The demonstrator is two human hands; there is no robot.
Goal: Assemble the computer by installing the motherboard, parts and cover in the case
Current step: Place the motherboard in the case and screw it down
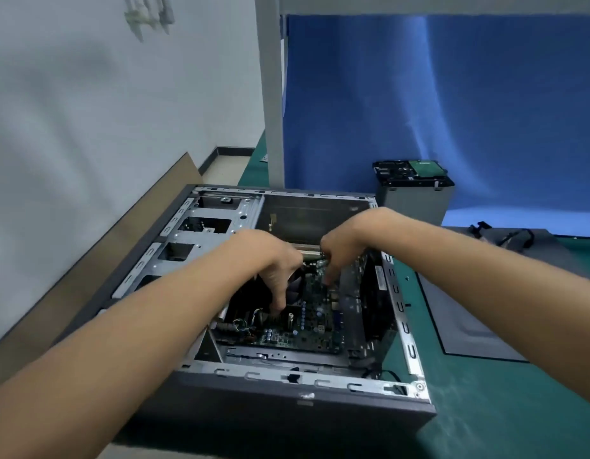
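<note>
Metal case point(400, 294) walls close around motherboard point(308, 327)

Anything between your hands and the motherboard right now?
Nothing visible. The left hand and right hand reach down to the motherboard inside the open case; the drive cage stands outside, behind it.

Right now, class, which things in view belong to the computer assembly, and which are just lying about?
Job in hand: computer case, motherboard, left hand, right hand, side cover, drive cage with hard drive.
Lying about: cardboard sheet, blue backdrop.
</note>
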